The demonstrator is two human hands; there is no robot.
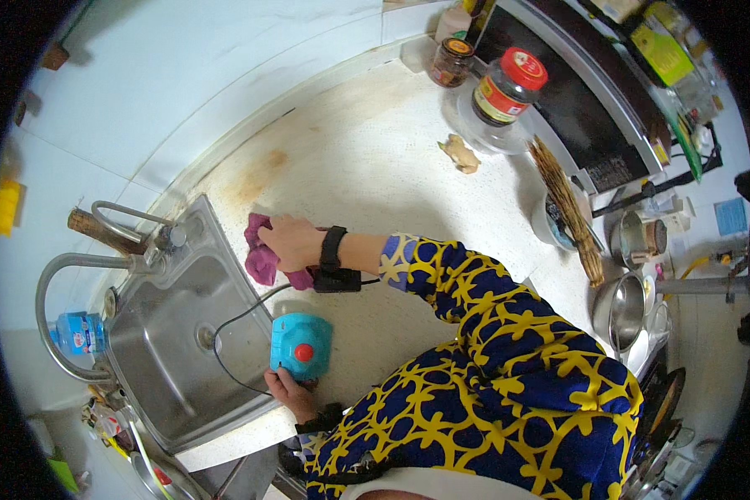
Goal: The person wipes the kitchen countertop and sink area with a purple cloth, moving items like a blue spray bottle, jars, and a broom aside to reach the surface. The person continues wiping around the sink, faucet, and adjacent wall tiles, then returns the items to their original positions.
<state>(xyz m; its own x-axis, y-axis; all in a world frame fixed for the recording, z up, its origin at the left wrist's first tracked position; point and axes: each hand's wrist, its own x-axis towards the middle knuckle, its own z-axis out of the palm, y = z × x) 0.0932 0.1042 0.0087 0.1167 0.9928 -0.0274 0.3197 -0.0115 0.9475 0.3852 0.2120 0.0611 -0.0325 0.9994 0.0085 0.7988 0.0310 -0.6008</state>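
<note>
My right hand [292,240] presses a crumpled magenta cloth [261,265] onto the pale countertop [362,162], just beside the sink. A black band circles that wrist, with a small black box [336,280] and a cable below it. Nearer my body, my left hand [289,389] grips the lower edge of a turquoise plastic piece [287,331] with a round red knob. This piece is by the sink's right rim; its underside is hidden. The fingertips of the right hand are partly hidden in the cloth.
At left is a steel sink [181,337] with a curved faucet [50,300]. Brown stains [265,172] mark the counter. Ginger root [460,154], a red-lidded jar [509,87], a darker jar [452,62], a bundled-stick brush [565,209] and a steel bowl [619,309] stand or lie farther right.
</note>
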